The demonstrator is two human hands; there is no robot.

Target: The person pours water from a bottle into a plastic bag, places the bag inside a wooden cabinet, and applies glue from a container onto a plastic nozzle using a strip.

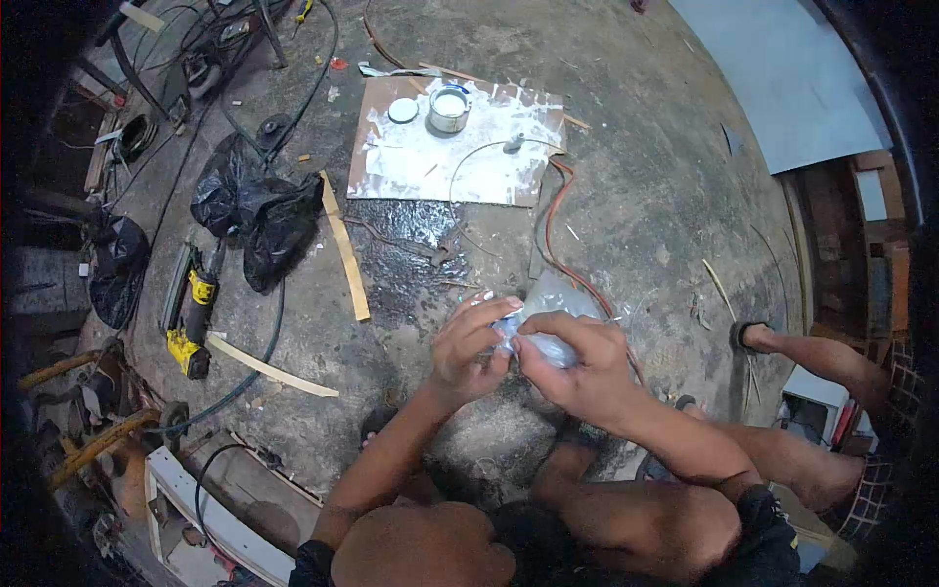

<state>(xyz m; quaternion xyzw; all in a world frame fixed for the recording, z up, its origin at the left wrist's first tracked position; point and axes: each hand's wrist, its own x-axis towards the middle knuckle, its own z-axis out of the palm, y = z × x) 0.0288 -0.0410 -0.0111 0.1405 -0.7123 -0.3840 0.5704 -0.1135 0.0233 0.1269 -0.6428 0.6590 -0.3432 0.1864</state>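
Observation:
My left hand [474, 347] and my right hand [582, 367] meet in front of me, low over the concrete floor. Between them is a clear plastic bag [556, 350] with a pale, bluish tint, gathered where the fingertips pinch it. The right thumb and forefinger press together on the gathered part, while the left fingers curl round its other side. Part of the clear plastic spreads out beyond the right knuckles. What the bag contains, if anything, I cannot make out.
Ahead, a paint can [449, 115] and round lid [402, 110] sit on paint-smeared cardboard [391, 178]. A red hose [554, 210] runs beside it. At left lie black plastic bags [279, 230], a yellow-black nail gun [199, 308] and wood strips [344, 256]. Another person's leg [817, 354] is at right.

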